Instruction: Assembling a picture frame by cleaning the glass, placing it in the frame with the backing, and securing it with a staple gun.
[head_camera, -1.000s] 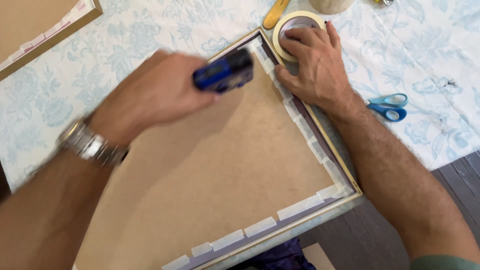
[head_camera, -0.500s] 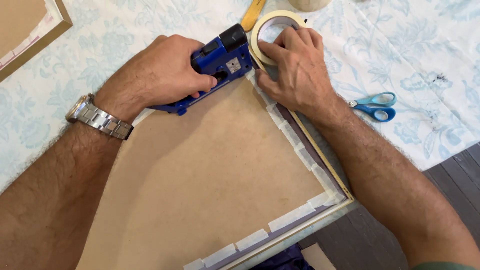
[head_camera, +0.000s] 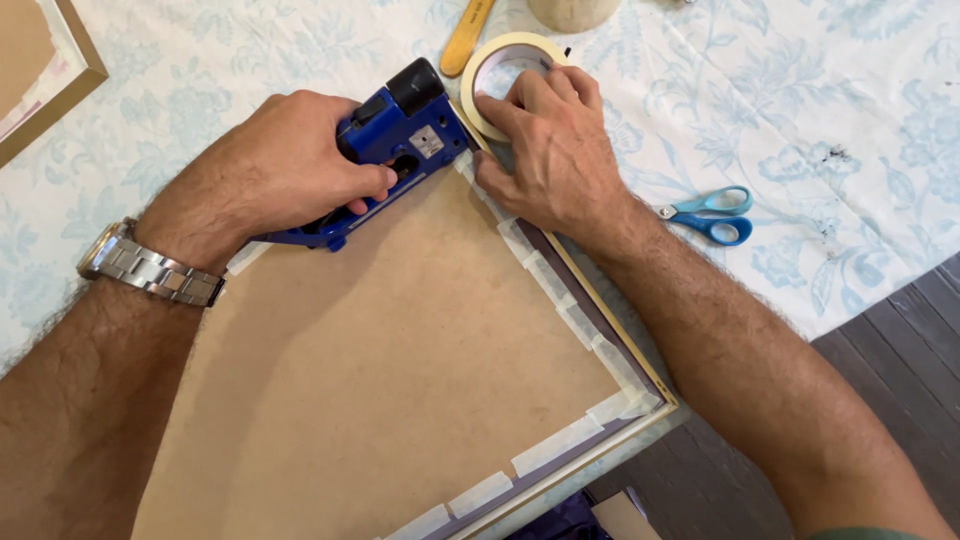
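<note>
Table and floor in daylight
A pale blue floral tablecloth (head_camera: 850, 90) covers the table; dark wooden floorboards (head_camera: 900, 340) show right of the right forearm.

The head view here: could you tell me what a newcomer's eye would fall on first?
The blue staple gun, gripped by the left hand at the far corner of the brown backing board. Beside it, the right hand presses the taped frame edge, with a masking tape roll just behind.

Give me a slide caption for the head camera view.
Left hand grips blue staple gun at taped frame corner; right hand presses beside it.
</note>
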